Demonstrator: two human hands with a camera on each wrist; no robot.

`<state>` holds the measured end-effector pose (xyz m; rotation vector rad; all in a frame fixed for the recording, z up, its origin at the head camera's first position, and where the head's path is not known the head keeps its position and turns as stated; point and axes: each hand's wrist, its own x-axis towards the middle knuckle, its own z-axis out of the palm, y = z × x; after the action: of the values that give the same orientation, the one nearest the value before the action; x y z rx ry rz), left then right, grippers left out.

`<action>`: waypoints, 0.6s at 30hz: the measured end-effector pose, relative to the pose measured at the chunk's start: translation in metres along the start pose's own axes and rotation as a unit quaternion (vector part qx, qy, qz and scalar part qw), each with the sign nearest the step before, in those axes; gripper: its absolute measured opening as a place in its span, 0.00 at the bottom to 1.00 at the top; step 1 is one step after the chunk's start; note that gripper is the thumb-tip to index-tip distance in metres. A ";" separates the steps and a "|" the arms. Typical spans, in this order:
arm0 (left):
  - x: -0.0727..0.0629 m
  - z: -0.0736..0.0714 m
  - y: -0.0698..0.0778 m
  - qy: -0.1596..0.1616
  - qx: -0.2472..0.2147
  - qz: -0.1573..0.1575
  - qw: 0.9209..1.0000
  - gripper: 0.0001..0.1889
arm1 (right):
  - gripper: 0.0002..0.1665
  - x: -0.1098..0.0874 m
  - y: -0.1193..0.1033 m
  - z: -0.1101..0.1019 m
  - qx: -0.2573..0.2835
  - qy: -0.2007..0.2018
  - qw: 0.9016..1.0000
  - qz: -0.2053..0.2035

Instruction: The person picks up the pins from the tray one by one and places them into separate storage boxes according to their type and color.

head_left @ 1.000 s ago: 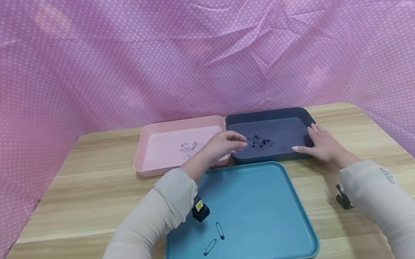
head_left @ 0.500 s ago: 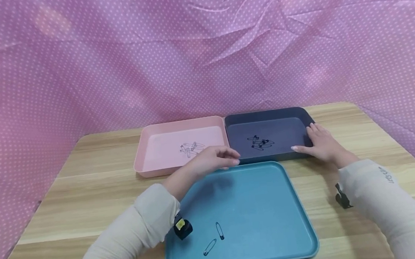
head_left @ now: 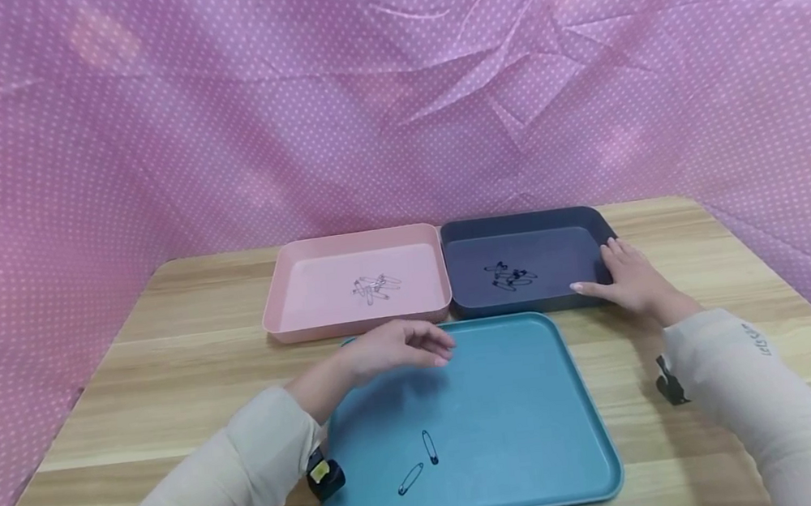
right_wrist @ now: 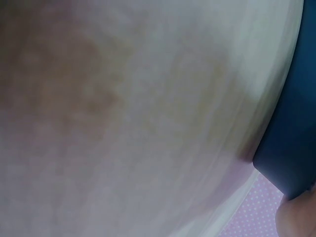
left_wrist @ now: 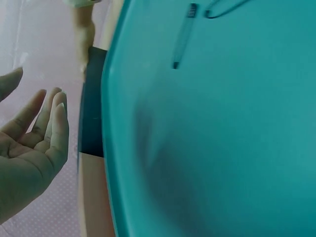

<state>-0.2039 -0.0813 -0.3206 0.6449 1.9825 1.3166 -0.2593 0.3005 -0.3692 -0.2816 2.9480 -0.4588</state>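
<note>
My left hand (head_left: pixel 393 349) hovers over the back left part of the teal tray (head_left: pixel 516 413), with nothing between its loosely bent fingers; the left wrist view shows this hand (left_wrist: pixel 37 140) with thumb and fingers apart. Two safety pins lie on that tray: one safety pin (head_left: pixel 430 448) with a dark cap, and another safety pin (head_left: pixel 410 479) slanting nearer the front. My right hand (head_left: pixel 631 280) rests at the front right corner of the dark blue tray (head_left: pixel 545 252), thumb and fingers spread along its rim. In the right wrist view only a fingertip shows at that tray's corner.
Several black safety pins (head_left: pixel 512 277) lie in the dark blue tray. Beside it stands a pink tray (head_left: pixel 320 281) holding several silvery safety pins (head_left: pixel 375 287). Both sit behind the teal tray on a wooden table (head_left: pixel 168 374), before a pink dotted cloth (head_left: pixel 362 110).
My left hand has moved from between the pink and dark blue trays back toward me and leftward, over the teal tray. My right hand has stayed at the dark blue tray's corner.
</note>
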 end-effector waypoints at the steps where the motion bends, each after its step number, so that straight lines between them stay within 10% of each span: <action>1: -0.002 0.001 -0.002 -0.006 0.003 -0.003 1.000 0.17 | 0.61 0.000 0.000 0.000 0.000 -0.001 1.000 0.000; 18: -0.014 0.011 -0.034 -0.092 0.035 -0.015 0.995 0.15 | 0.61 0.000 0.000 0.000 0.002 -0.001 1.000 0.004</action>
<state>-0.1879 -0.0978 -0.3515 0.7392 1.8872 1.1306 -0.2592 0.3008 -0.3690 -0.2704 2.9443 -0.4645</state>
